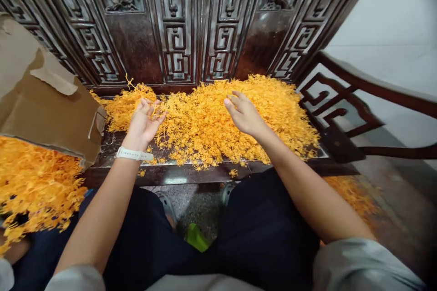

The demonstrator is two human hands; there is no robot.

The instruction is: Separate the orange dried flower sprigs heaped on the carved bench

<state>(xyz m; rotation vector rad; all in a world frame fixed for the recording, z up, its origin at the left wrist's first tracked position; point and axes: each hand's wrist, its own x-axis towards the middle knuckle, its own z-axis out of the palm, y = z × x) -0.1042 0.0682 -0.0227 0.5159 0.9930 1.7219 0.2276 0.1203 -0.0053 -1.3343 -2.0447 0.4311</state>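
Note:
A big heap of orange plastic sprigs (211,122) covers the seat of a dark carved wooden bench (177,175). My left hand (144,120) is at the heap's left side, palm up, fingers curled round a few sprigs. My right hand (242,111) hovers over the heap's middle, fingers loosely spread and holding nothing that I can see. A white band (133,154) sits on my left wrist.
A torn cardboard box (44,100) full of more orange sprigs (34,186) stands at the left. The bench's carved back (177,22) rises behind the heap and its armrest (358,95) runs along the right. More sprigs (351,193) lie on the floor at the right.

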